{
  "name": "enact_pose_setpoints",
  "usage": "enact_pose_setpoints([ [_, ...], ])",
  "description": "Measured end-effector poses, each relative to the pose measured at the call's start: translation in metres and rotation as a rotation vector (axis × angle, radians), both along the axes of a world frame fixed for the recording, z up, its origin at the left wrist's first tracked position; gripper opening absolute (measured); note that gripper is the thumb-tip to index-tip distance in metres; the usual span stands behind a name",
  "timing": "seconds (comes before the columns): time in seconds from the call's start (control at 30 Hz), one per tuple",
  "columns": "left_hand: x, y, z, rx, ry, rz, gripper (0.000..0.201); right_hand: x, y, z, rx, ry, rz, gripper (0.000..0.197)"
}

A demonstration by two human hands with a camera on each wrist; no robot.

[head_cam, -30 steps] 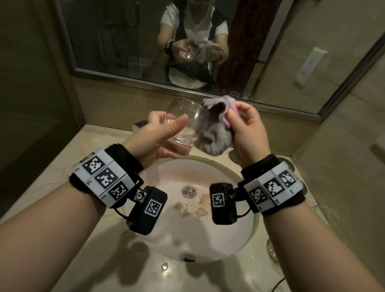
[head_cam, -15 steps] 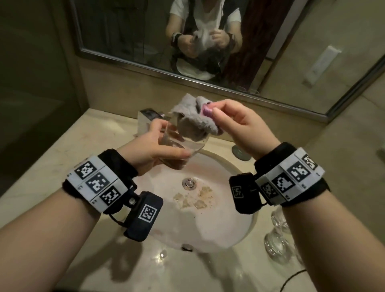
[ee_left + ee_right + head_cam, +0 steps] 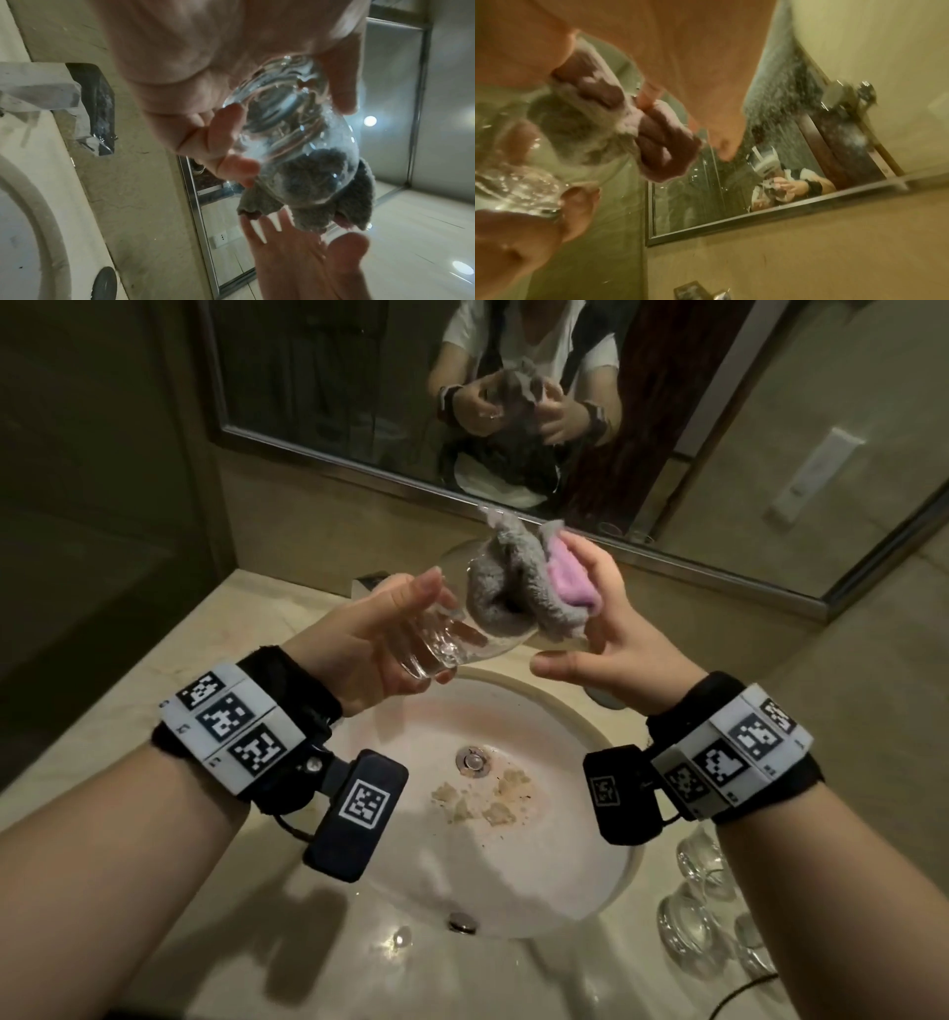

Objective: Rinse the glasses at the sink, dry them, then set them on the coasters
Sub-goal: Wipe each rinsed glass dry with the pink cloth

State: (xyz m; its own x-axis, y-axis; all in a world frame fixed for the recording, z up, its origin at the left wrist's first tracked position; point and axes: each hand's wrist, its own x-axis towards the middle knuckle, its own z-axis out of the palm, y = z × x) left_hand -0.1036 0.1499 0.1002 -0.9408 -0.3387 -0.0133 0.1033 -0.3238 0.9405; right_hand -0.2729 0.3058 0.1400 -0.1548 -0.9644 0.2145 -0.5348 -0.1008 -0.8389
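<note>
Beige marble vanity top [image 3: 169, 654] is carrying a round white basin [image 3: 513, 880]. Above the basin, the left hand [image 3: 359, 639] is gripping a clear round-bellied glass tumbler [image 3: 452, 634], tilted with its mouth toward the right. The right hand [image 3: 611, 634], fingers curled, is pushing a grey-and-pink fluffy cloth [image 3: 518, 588] into the tumbler's mouth. Three more clear glasses [image 3: 703, 916] are standing on the counter just right of the basin.
</note>
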Motion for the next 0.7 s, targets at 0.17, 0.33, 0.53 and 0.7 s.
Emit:
enact_pose_setpoints([
  [0.17,-0.004,-0.001,0.002,-0.045,-0.072,0.057,0.085,0.001,-0.009,-0.004,-0.053,0.143,-0.130,0.068],
  [0.33,-0.007,-0.012,0.002,-0.009,-0.119,0.126,0.074,-0.005,-0.012,-0.003,-0.140,-0.039,-0.197,0.074],
  [0.53,-0.013,-0.016,0.003,-0.027,-0.179,0.141,0.065,0.000,-0.015,-0.006,-0.051,-0.092,-0.155,0.027],
  [0.7,-0.017,-0.013,0.006,-0.061,-0.211,0.063,0.076,0.007,-0.017,0.000,0.129,-0.073,-0.175,0.029],
])
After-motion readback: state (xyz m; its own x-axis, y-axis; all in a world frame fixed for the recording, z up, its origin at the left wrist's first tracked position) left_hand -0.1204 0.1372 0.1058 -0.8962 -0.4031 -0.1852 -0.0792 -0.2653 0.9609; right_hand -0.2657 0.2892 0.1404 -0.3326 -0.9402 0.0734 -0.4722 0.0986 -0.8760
